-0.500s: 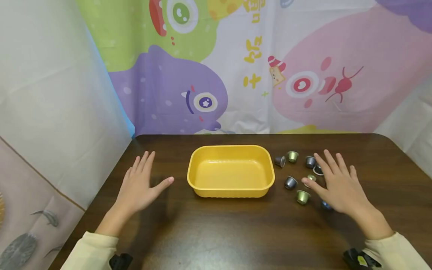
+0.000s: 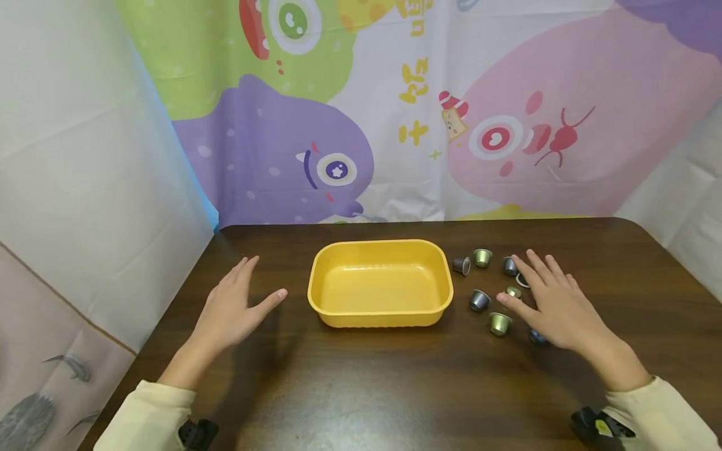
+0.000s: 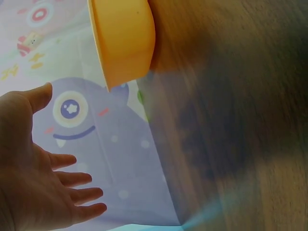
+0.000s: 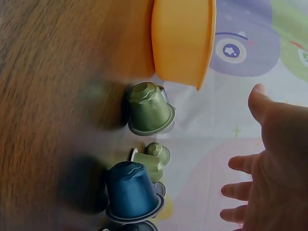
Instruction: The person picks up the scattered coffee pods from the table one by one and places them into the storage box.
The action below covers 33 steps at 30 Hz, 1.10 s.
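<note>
My left hand [image 2: 224, 313] hovers left of a yellow basin [image 2: 380, 319], its fingers straight and the thumb spread, holding nothing. On the other side, my right hand [image 2: 564, 313] hangs above several coffee capsules with its fingers spread, and it too holds nothing. A green capsule [image 2: 499, 324] and a dark grey capsule [image 2: 479, 300] lie between this hand and the basin. Partly covered by the right hand is a blue capsule [image 2: 538, 337], which shows fully in the right wrist view as a blue capsule [image 4: 132, 187]. Inside the basin nothing lies.
Farther back are another green capsule [image 2: 482, 257], a grey capsule [image 2: 461, 266] near the basin's right wall and a dark capsule [image 2: 510, 266] by the right fingertips. The brown table [image 2: 361, 382] meets a cartoon-printed curtain [image 2: 271, 156] along its back edge.
The view has shifted slightly, so the basin and capsules appear a little farther left. Both hands stay spread and hold nothing, in nearly the same places.
</note>
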Each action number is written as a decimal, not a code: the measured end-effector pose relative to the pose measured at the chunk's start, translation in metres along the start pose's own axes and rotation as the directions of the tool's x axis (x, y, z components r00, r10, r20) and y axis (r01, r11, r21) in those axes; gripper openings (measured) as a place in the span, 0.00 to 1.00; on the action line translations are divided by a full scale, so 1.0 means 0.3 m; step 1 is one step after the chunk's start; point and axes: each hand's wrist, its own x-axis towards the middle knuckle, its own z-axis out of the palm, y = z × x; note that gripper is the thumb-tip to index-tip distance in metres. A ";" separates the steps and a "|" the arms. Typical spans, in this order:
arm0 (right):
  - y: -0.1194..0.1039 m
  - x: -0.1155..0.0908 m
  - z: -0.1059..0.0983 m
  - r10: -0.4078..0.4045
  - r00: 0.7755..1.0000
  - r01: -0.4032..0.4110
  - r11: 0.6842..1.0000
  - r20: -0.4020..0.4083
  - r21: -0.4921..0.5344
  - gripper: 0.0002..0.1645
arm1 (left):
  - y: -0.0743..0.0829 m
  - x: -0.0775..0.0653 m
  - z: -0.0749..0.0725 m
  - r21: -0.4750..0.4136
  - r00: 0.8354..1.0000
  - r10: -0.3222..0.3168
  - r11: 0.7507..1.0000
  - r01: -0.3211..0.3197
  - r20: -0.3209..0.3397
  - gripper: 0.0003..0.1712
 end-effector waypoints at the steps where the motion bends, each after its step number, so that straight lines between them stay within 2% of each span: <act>1: -0.001 0.000 -0.002 -0.002 1.000 0.002 1.000 0.002 0.000 0.51 | -0.001 0.000 0.001 -0.007 1.000 -0.001 1.000 0.001 0.002 0.53; 9: 0.005 0.005 -0.012 -0.025 1.000 0.025 1.000 0.016 -0.009 0.51 | -0.010 0.011 0.005 -0.066 1.000 0.000 0.998 0.002 0.028 0.53; 17: 0.009 0.006 -0.019 -0.029 0.999 0.029 1.000 0.024 0.005 0.52 | -0.015 0.031 0.013 -0.092 1.000 0.019 0.996 -0.019 0.004 0.48; 29: 0.018 0.012 -0.020 -0.053 0.999 0.053 0.998 0.001 -0.017 0.51 | -0.011 0.059 0.025 -0.131 0.999 0.035 0.991 -0.040 -0.035 0.41; 33: 0.023 0.004 -0.016 -0.064 0.997 0.064 0.998 -0.049 -0.017 0.47 | -0.016 0.070 0.033 -0.150 0.998 0.036 0.988 -0.042 -0.045 0.39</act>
